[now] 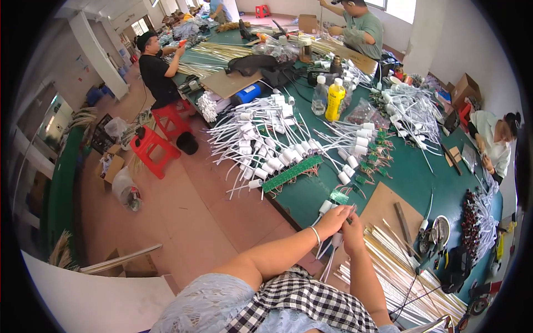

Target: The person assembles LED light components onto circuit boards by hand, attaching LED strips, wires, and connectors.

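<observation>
nearer than the long green circuit-board strip [291, 173] and to its right, the left hand [330, 222] and right hand [352, 234] meet, the fingertips of both closed on a small, shiny, pale part [353, 208], mostly hidden; pinching from both sides probably steadies something so tiny. a white plastic cylinder [337, 240] shows between the wrists.

right of the strip, beyond the right forearm, thin white and cream rods [383, 263] lie roughly lengthwise together, perhaps to stay untangled. a flat brown cardboard sheet [383, 204] there bears a dark, narrow bar [403, 223], maybe shielding the tabletop.

along the strip's far edge, white plastic cylinders with white cables [284, 157] sit in a row, presumably because wires join them to it. farther behind, an upright yellow bottle [335, 101] and a clear plastic bottle [319, 96] stand, apparently kept out of reach of the elbows.
</observation>
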A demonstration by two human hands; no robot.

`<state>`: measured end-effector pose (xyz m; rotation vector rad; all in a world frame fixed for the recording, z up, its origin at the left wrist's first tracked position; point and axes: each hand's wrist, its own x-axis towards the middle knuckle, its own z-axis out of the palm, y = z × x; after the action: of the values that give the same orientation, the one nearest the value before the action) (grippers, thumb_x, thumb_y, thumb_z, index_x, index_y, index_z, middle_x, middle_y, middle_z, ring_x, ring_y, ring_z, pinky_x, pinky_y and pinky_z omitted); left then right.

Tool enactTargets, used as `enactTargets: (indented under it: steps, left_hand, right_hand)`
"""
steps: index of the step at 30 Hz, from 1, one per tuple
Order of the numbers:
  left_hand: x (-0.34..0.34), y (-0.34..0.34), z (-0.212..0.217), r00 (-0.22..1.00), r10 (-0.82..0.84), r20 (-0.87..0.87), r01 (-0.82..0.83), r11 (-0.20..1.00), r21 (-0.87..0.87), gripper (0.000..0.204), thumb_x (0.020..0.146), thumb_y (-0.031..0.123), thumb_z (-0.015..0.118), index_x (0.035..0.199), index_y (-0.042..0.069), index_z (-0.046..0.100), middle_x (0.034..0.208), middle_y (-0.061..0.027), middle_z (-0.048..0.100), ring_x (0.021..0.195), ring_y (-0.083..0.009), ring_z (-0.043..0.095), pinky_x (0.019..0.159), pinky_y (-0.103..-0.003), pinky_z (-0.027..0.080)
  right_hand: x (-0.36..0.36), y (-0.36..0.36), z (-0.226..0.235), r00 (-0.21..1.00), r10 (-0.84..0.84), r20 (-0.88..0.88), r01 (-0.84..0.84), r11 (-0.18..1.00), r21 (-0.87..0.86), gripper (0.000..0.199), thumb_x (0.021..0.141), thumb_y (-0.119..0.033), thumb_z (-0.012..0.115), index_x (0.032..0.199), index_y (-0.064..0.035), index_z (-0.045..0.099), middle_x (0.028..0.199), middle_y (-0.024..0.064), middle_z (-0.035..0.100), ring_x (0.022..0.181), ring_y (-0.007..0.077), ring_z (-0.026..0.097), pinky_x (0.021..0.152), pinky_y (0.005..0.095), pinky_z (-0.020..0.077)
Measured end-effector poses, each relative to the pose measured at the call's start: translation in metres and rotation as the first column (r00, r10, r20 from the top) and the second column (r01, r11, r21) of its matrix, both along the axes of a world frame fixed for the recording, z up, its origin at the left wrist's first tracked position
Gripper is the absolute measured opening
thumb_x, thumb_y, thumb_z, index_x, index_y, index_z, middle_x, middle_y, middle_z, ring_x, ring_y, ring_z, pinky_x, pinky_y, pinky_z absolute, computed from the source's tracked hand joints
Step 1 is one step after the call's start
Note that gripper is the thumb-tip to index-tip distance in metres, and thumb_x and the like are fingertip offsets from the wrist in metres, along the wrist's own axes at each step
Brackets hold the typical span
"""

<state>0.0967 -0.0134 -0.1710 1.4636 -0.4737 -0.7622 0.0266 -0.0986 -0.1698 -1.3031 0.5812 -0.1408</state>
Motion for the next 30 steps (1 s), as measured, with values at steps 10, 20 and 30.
enactTargets:
  steps: [10,20,30]
  left_hand:
    - [0.043,0.033,0.091,0.874,0.219,0.435,-0.197,0.976,-0.097,0.071,0.088,0.032,0.055,0.140,0.000,0.019,0.138,-0.0222,0.034,0.120,-0.0357,0.042,0.100,-0.039,0.035]
    - [0.082,0.009,0.064,0.436,0.179,0.882,-0.358,0.934,-0.012,0.068,0.081,0.016,0.060,0.138,0.000,0.026,0.142,-0.0252,0.025,0.131,-0.0409,0.025,0.108,-0.046,0.020]
    - [0.211,-0.102,-0.038,0.389,-0.035,0.921,-0.341,0.923,0.179,0.075,0.085,0.039,0.055,0.144,0.017,0.015,0.149,-0.0181,0.007,0.134,-0.0480,0.007,0.099,-0.065,0.018]
  right_hand:
    - [0.028,0.005,0.089,0.970,-0.017,0.242,-0.046,0.967,0.251,0.014,0.088,-0.006,0.054,0.102,-0.0070,0.052,0.087,0.0024,0.057,0.069,0.0099,0.054,0.060,0.0235,0.0459]
    - [0.219,-0.123,0.048,0.580,-0.781,0.233,0.530,0.578,0.620,0.012,0.090,-0.013,0.053,0.100,-0.0074,0.048,0.094,0.0060,0.056,0.082,0.0186,0.055,0.077,0.0352,0.0461]
    - [0.202,-0.134,0.032,0.815,-0.569,0.110,0.434,0.725,0.534,0.022,0.087,-0.021,0.057,0.101,-0.0046,0.050,0.097,0.0053,0.051,0.087,0.0208,0.047,0.087,0.0426,0.0385]
